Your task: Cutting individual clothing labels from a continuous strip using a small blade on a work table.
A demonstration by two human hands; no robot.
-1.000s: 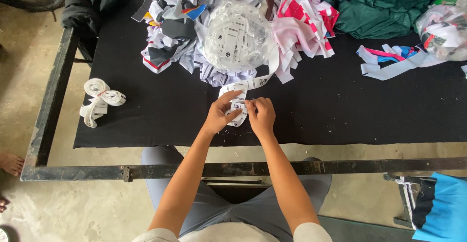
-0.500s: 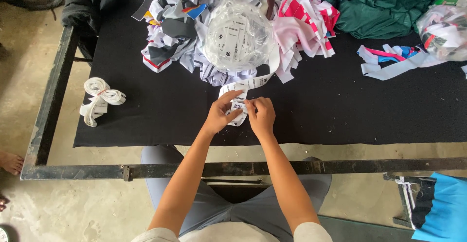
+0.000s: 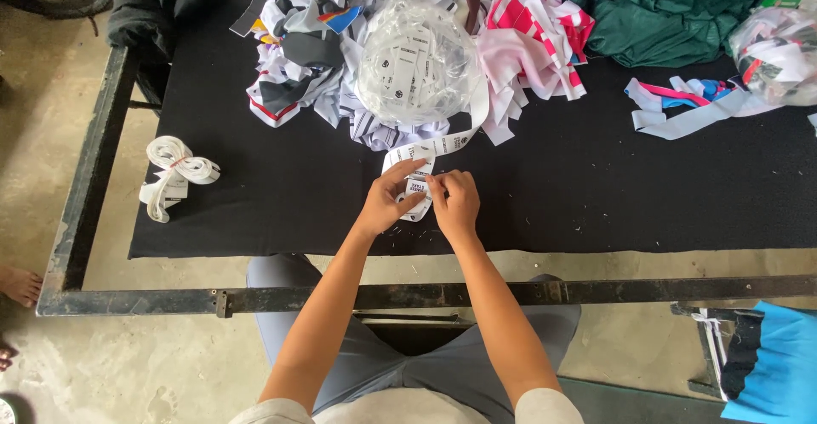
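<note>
nothing moved: both hands' fingers [image 3: 419,169] pinch label strip [image 3: 414,187].

Both hands meet near the front edge of the black-covered table [image 3: 596,203]. The left hand [image 3: 387,205] and right hand [image 3: 455,205] pinch a folded stack of white printed labels [image 3: 414,187] between fingertips, thumbs on top. A label strip [image 3: 442,145] runs from that stack back to a clear plastic bag of labels [image 3: 417,58] standing toward the far edge. Around the bag lies a heap of cloth scraps [image 3: 294,58], with pink and white striped pieces [image 3: 536,45] beside it. Green fabric [image 3: 672,7] is piled at the far right corner. A tied bundle of white strip [image 3: 174,169] rests near the left edge, well apart from the hands.
</note>
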